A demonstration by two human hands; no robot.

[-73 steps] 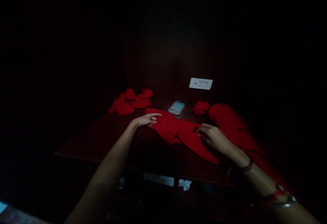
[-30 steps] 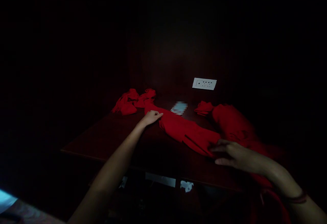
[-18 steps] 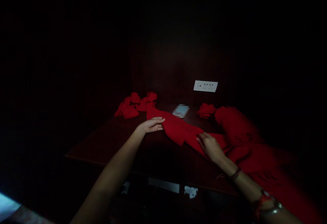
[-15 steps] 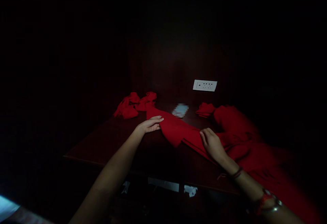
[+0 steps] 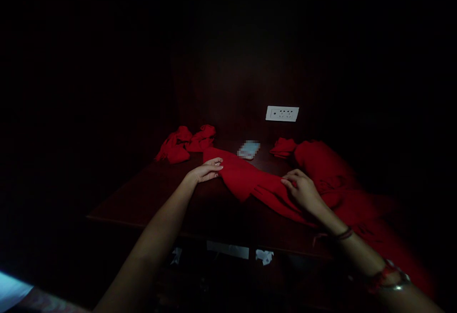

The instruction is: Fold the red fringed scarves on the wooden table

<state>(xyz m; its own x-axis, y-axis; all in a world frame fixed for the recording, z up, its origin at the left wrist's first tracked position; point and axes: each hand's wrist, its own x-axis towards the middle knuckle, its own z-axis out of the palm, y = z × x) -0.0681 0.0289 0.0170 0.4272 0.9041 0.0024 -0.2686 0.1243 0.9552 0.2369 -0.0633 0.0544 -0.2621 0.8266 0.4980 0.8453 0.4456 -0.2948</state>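
Note:
A long red cloth (image 5: 246, 180) lies across a dark wooden table (image 5: 150, 194) in a very dim room. My left hand (image 5: 205, 171) rests at the cloth's left edge, fingers curled onto the fabric. My right hand (image 5: 303, 190) is on the cloth's middle with its fingers bent and pinching a fold. The cloth runs on to the right, off the table edge toward me.
A crumpled red cloth pile (image 5: 183, 142) sits at the table's far left. Another red bundle (image 5: 314, 158) lies at the far right. A small pale card (image 5: 248, 150) is at the back. A white socket plate (image 5: 282, 113) is on the wall. Paper scraps (image 5: 264, 256) lie below the table.
My right hand went out to the right along the cloth, came back to its middle and closed on a fold. My left hand stayed at the cloth's left edge.

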